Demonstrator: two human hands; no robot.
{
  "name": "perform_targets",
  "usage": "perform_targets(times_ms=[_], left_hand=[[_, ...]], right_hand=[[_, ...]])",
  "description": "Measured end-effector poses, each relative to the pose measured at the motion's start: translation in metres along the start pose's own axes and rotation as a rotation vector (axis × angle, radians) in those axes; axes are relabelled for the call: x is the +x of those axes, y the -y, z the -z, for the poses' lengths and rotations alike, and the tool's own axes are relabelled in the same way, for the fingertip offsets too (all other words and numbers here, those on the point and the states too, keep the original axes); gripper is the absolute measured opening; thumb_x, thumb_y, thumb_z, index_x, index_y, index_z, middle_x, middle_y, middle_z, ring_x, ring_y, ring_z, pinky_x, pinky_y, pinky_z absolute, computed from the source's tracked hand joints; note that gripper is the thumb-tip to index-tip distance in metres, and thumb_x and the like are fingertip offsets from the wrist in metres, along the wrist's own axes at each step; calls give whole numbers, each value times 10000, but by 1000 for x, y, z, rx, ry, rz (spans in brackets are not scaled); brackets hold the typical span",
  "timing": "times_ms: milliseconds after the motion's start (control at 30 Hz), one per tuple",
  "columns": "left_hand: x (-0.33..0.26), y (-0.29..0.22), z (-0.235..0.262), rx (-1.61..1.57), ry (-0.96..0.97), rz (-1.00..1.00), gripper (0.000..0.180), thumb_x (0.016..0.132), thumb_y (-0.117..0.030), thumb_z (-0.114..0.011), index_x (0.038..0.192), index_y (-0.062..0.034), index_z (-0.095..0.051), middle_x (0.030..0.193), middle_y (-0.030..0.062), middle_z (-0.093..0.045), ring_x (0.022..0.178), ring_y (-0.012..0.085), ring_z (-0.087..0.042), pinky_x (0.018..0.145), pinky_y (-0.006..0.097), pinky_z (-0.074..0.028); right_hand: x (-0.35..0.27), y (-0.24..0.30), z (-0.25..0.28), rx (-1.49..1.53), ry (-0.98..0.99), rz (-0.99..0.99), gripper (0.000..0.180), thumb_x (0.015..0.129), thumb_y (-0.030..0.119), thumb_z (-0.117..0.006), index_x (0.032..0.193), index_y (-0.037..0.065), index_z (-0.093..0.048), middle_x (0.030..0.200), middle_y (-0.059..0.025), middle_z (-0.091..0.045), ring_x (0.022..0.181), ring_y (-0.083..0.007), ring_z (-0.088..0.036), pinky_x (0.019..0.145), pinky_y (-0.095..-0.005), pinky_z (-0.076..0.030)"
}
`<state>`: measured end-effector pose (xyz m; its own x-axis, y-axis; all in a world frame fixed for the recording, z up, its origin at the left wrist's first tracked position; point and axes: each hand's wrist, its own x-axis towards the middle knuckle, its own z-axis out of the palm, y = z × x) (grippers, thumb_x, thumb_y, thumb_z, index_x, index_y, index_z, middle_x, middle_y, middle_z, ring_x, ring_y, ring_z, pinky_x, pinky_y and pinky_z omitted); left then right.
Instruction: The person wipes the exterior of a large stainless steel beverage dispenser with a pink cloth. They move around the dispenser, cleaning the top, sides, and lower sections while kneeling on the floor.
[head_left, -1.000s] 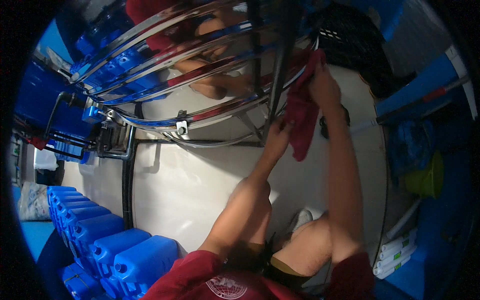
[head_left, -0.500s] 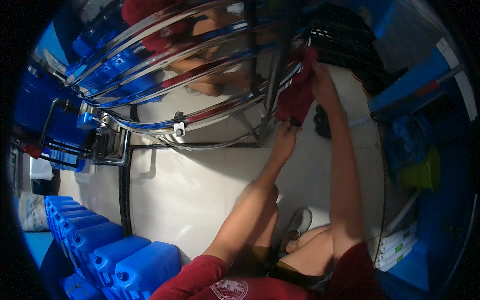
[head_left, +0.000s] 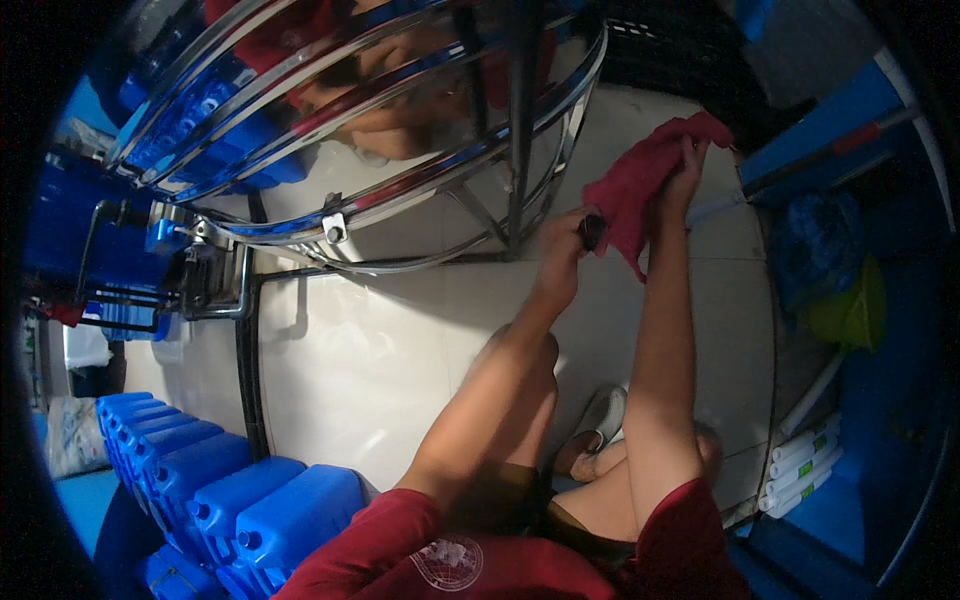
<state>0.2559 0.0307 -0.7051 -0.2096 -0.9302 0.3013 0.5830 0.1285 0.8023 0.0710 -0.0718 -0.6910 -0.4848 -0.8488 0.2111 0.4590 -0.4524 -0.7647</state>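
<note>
A red cloth [head_left: 640,180] hangs crumpled from my right hand [head_left: 682,178], whose fingers are closed on its far right part. My left hand [head_left: 566,245] is closed around a small dark object with a round end [head_left: 592,232], whose kind I cannot make out. The cloth's left edge lies right beside that object; whether they touch is unclear. Just left of and beyond my hands stands a shiny, ribbed metal tank [head_left: 400,140], resting on a metal frame with legs [head_left: 515,150]. The tank's surface mirrors my arms and the blue containers.
Several blue jerrycans [head_left: 300,520] line the lower left. Metal pipework [head_left: 210,265] is at the left. On the right are a yellow-green bucket [head_left: 850,310], a blue plastic bag [head_left: 815,240] and white tubes [head_left: 800,470]. A black crate [head_left: 670,60] is at the far side.
My right hand has drawn the red cloth away from the tank's frame, to the right. My left hand has shifted slightly up and left, still holding the dark object. The view has shifted slightly.
</note>
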Motion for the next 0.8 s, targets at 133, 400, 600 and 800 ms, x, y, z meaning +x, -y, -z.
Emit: perform_targets(times_ms=[133,400,600,800], left_hand=[[-41,-35,21,159,-50,-48,215,811,-156,-445,793,10,-580,723,32,-518,666,113,-432,590,253,-320],[-78,-91,89,228,-685,-330,229,973,-146,-440,1128,-26,-558,1067,89,-626,1037,257,-620,991,463,-460],[-50,-78,102,24,-465,-383,264,943,-90,-470,1164,25,-560,1115,98,-619,1020,183,-588,913,351,-481],[-40,-64,113,477,-555,-204,292,940,-111,-611,1207,-11,-549,1111,48,-635,953,121,-592,841,277,-484]], right_hand=[[-66,4,-19,148,-194,-14,564,917,146,-555,1452,114,-379,1384,-117,-476,1235,-284,-494,1036,-438,-404],[-189,-59,-54,451,118,-149,513,849,-26,-581,1348,59,-500,1252,-97,-600,1117,-282,-604,950,-407,-486],[-213,-73,-99,-196,444,-97,411,860,37,-647,1262,25,-558,1201,-106,-629,1018,-294,-641,859,-371,-503],[-208,-73,-130,-737,358,338,370,874,-1,-593,1231,-1,-497,1169,-178,-562,1065,-326,-591,933,-415,-448]])
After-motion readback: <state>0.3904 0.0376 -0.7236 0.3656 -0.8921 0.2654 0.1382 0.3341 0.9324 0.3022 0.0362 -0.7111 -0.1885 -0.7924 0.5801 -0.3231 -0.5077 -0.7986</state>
